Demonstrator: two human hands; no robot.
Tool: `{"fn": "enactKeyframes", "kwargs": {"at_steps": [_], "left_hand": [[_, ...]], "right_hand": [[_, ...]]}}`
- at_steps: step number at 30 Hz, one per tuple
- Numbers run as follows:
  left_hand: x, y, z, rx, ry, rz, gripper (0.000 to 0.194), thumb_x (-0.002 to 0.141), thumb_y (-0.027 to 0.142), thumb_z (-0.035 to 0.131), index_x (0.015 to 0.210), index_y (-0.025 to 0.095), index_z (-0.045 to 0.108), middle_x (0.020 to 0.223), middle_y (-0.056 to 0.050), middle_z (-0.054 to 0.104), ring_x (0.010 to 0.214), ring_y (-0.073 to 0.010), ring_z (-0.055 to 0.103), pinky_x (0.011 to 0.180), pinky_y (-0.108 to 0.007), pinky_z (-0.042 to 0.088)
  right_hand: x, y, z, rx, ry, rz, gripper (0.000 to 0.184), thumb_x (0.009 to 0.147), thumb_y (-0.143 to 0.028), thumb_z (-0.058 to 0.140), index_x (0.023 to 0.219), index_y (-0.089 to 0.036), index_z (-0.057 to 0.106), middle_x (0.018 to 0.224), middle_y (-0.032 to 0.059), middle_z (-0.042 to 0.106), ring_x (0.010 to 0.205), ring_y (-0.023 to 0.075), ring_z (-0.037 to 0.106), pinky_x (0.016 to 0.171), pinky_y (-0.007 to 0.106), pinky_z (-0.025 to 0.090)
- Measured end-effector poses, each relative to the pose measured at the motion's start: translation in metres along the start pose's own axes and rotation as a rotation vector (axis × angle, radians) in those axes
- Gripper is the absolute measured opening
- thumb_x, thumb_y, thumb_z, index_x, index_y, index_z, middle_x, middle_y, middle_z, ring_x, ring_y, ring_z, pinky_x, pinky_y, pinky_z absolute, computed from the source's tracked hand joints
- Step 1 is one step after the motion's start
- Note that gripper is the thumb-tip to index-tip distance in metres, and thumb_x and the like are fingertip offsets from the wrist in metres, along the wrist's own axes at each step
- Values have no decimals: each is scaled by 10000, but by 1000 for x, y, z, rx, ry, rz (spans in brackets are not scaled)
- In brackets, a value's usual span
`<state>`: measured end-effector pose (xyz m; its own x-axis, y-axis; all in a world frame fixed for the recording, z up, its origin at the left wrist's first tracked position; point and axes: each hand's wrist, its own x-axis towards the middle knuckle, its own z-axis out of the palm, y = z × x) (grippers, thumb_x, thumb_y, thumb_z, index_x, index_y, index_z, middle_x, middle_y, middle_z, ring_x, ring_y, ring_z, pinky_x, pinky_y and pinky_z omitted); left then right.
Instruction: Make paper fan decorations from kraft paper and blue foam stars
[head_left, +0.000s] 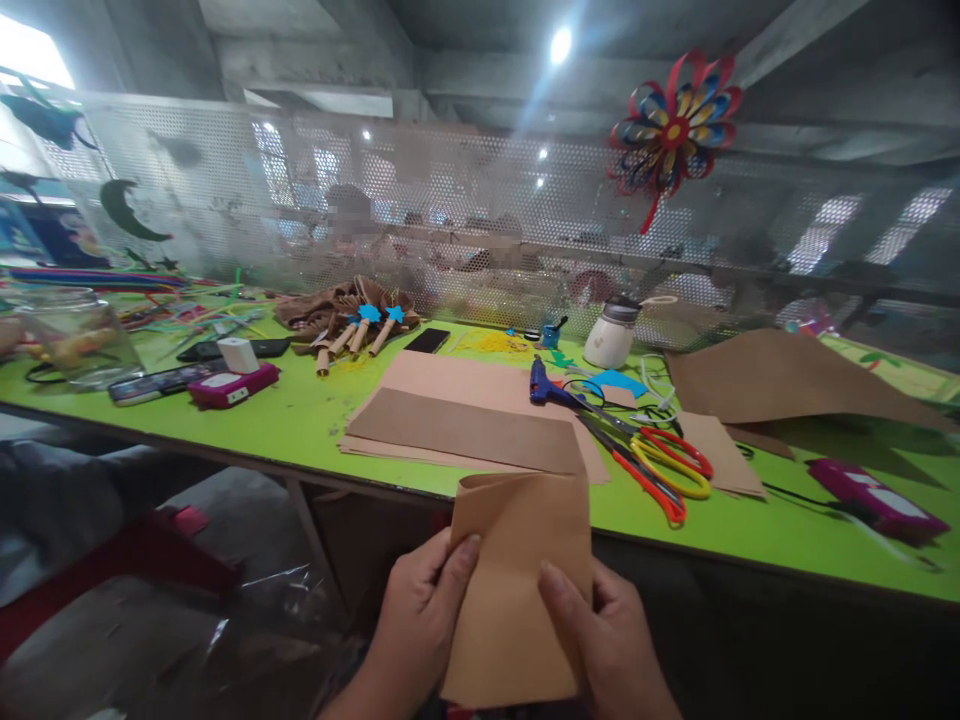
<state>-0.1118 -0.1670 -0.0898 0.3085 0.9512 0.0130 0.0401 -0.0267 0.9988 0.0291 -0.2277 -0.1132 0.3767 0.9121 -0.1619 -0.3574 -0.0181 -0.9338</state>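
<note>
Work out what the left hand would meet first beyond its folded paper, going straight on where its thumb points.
Beyond the folded paper, the left hand would probably meet flat sheets on the green table, or its edge; depth is unclear.

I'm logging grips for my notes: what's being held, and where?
Folded brown paper: the left hand grips its left edge, the right hand its right edge, both roughly midway along.

No legible text, number, brand or sign found. One small mark (598, 338) noted on the white jar (615, 342); too indistinct to read.
</note>
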Motion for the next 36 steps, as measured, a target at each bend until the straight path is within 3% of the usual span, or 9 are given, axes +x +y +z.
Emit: {"fn": "enactKeyframes", "kwargs": {"at_steps": [7, 16, 25, 36], "left_hand": [[8, -2, -4, -18, -15, 9, 384, 767, 497, 550, 799, 127, 649, 678, -30, 619, 627, -148, 528, 523, -185, 412], [6, 2, -1, -258, -84, -117, 412, 727, 501, 606, 845, 108, 642, 686, -40, 636, 609, -156, 561, 526, -214, 430], [8, -2, 0, -254, -101, -111, 424, 731, 511, 595, 856, 112, 662, 677, -40, 643, 626, -165, 571, 545, -226, 441], [9, -4, 0, -349, -150, -243, 450, 742, 499, 598, 928, 96, 673, 764, -106, 682, 648, -188, 607, 578, -265, 471]], "right_hand": [[-3, -2, -1, -53, -54, 65, 505, 581, -499, 736, 889, -107, 655, 752, 110, 694, 658, 246, 637, 591, 342, 519], [-5, -1, -1, -23, -100, 47, 446, 627, -484, 718, 848, -104, 643, 742, 104, 696, 633, 239, 640, 605, 359, 526], [-5, -2, -1, -52, -48, 52, 457, 619, -480, 723, 865, -101, 653, 757, 113, 699, 642, 247, 646, 606, 365, 532], [2, -2, -9, -101, -97, -21, 505, 649, -473, 707, 965, -84, 647, 867, 123, 702, 753, 263, 645, 666, 356, 525]]}}
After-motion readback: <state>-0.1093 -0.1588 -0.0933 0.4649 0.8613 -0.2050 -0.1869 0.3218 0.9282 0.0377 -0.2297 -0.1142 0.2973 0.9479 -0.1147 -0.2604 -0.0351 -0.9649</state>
